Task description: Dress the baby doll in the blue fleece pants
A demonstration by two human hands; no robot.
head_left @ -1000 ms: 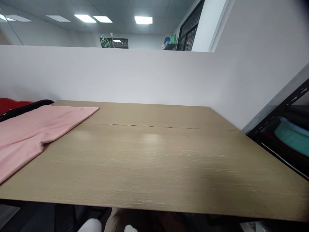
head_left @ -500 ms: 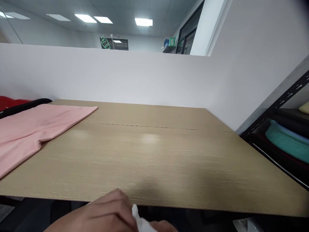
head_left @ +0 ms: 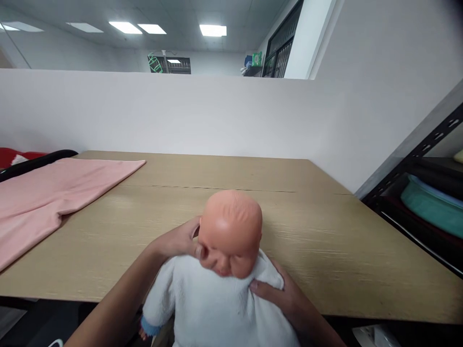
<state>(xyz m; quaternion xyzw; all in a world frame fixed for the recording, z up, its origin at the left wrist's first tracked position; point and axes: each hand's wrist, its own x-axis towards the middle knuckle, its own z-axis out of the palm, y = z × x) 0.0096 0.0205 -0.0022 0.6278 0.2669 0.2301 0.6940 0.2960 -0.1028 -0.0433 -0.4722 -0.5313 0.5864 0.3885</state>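
Lengthwise, the doll (head_left: 231, 303) pointed headfirst outward over the near edge of the worktop (head_left: 361, 250). The left hand (head_left: 183, 239) clasped its head; the right hand (head_left: 284, 294) gripped its shoulder, hidden fingers probably behind.

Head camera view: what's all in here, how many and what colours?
Table: one, light brown, centre
Doll: one, white-clothed, at the table's near edge
Cloth: one, pink, table's left
Red item: one, red, far left
Black rim: one, black, beside it
Partition: one, white, behind the table
Ceiling lights: at least five, white, top
Barred window: one, black, upper right
Green packet: one, green, beyond the partition
Shelf rack: one, black, right
Teal item: one, teal, on the rack
Left hand: one, bare, on the doll's head
Right hand: one, bare, on its shoulder
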